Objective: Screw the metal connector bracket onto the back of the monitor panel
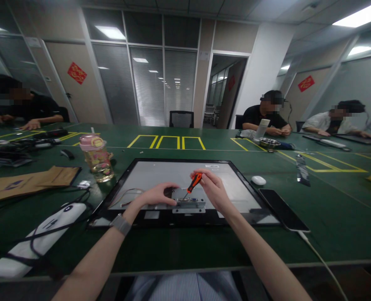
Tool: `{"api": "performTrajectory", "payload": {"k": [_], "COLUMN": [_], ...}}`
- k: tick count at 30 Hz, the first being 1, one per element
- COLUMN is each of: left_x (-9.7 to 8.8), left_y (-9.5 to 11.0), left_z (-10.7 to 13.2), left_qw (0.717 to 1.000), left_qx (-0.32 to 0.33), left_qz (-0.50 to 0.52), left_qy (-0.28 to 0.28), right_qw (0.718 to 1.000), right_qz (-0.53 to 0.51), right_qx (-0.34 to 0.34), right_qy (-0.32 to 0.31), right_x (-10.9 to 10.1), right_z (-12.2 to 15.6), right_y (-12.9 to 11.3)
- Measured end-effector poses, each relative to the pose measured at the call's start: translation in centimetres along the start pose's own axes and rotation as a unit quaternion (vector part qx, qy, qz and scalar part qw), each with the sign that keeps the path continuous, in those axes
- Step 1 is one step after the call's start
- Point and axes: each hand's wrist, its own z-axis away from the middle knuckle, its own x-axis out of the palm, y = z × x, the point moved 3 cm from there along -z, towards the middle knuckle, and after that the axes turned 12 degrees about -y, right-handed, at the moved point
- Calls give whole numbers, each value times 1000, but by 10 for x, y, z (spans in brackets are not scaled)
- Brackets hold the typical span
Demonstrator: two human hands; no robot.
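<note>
My right hand [215, 188] grips an orange and black screwdriver [194, 183], held at a slant. Its thin shaft points down to the connectors on a silver metal bracket [189, 205]. My left hand [158, 195], with a grey watch band on the wrist, curves its thumb and fingers round the left end of that bracket. Under both hands lies a flat display panel [148, 172], with a pale grey back and a black frame. A thin bundle of wires [125, 195] runs over the panel left of the bracket. The screwdriver's exact tip is too small to make out.
A tumbler with a pink lid [97, 159], a brown paper bag [25, 184] and a white power strip [41, 238] with black cables lie left. To the right are a white earbud case [258, 180] and a phone [282, 209] on a cable. Several people sit across the table.
</note>
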Motion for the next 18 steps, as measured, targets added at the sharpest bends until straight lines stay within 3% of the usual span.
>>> {"api": "performTrajectory", "payload": {"k": [7, 13, 18], "left_x": [0, -1, -1], "left_y": [-2, -1, -5], "left_z": [0, 0, -1], "left_qw": [1000, 1000, 1000], "left_qx": [2, 2, -8], "left_qz": [1, -6, -13], "left_qy": [-3, -4, 4], "right_qw": [1000, 989, 991], "right_qz": [-10, 140, 125], "right_qx": [9, -25, -27], "right_qy": [-2, -29, -34], "right_x": [0, 2, 3], "right_z": [0, 1, 1], "right_y": [1, -8, -8]}}
